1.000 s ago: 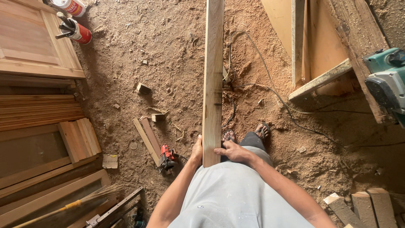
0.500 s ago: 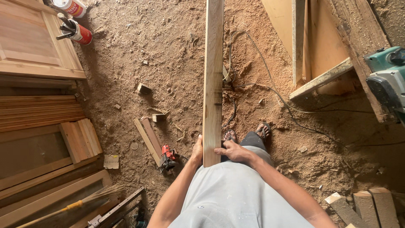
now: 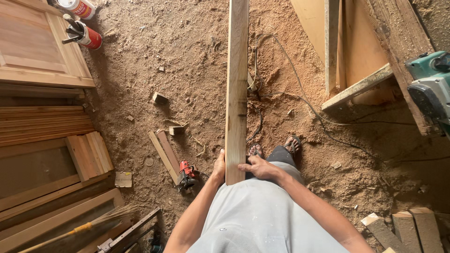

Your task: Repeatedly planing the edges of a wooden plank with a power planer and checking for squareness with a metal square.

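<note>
A long pale wooden plank (image 3: 236, 84) runs from my waist straight away from me and out of the top of the view. My left hand (image 3: 219, 167) grips its left edge near the close end. My right hand (image 3: 258, 167) lies across its right edge at the same end, fingers curled over the board. Both hands hold the plank above a sawdust-covered floor (image 3: 187, 65). My feet in sandals (image 3: 291, 143) show just right of the plank.
Stacked wooden panels and boards (image 3: 42, 122) fill the left. A red power tool (image 3: 186, 172) and short offcuts (image 3: 165, 152) lie on the floor. Two red cans (image 3: 86, 35) stand top left. A green electric planer (image 3: 433, 86) rests on a bench at right. A cable (image 3: 300, 100) crosses the sawdust.
</note>
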